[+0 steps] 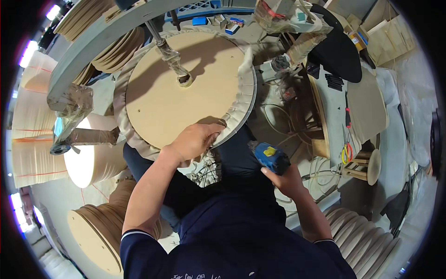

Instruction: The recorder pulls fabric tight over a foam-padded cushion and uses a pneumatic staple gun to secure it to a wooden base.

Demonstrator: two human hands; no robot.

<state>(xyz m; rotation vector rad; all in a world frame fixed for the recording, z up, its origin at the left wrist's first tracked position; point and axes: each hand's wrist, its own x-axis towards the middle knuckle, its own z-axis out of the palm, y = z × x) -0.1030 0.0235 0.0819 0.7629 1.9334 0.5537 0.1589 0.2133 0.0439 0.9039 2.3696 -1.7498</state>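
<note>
A large round wooden board [158, 111] lies in front of me with pale fabric [240, 93] around its rim. On the right side the fabric is folded over the board's edge in pleats; along the left it hangs loose and wavy. My left hand [193, 142] is at the near edge, its fingers closed on the fabric there. To the right of the board, over my thigh, my right hand [289, 179] grips a blue staple gun [270, 157] with a yellow patch. The gun is apart from the board, its nose pointing up and left.
A wrapped metal post [170, 56] presses on the board's middle, hanging from a curved grey arm [88, 49]. At right, a bench holds scissors [346, 151] and a red-handled screwdriver [347, 116]. A small wooden stool [373, 166], stacked round boards [93, 237] and hoses lie around.
</note>
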